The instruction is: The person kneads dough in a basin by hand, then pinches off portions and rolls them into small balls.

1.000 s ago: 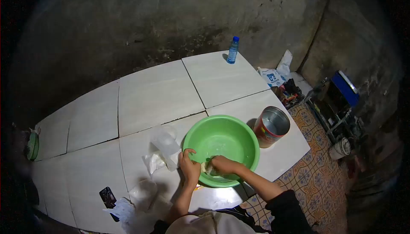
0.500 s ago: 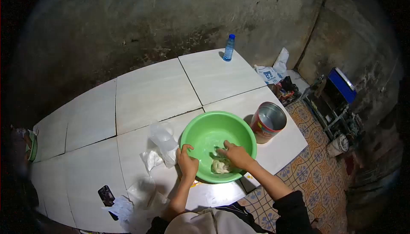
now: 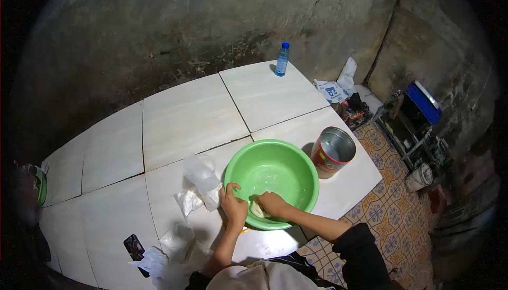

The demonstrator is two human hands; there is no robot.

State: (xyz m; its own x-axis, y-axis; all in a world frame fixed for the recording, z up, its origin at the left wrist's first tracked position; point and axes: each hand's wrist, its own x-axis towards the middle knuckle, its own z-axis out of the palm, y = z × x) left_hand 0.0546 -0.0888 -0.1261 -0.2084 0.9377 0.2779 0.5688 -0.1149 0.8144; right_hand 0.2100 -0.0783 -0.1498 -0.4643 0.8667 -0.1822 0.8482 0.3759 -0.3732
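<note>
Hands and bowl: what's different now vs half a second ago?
The right hand, fingers spread before, has moved left and now curls down on the pale, soft dough lump. The dough shifted left too, toward the left hand.

Unchanged: left hand at the rim of the round green plastic basin; red cylindrical metal tin beside it.

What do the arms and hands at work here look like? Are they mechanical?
No, they're a person's. The left hand and right hand are both ungloved, with no cables or metal parts. A loose black sleeve covers the right upper arm and ends well short of the wrist. Only a little dark cloth shows on the left arm.
</note>
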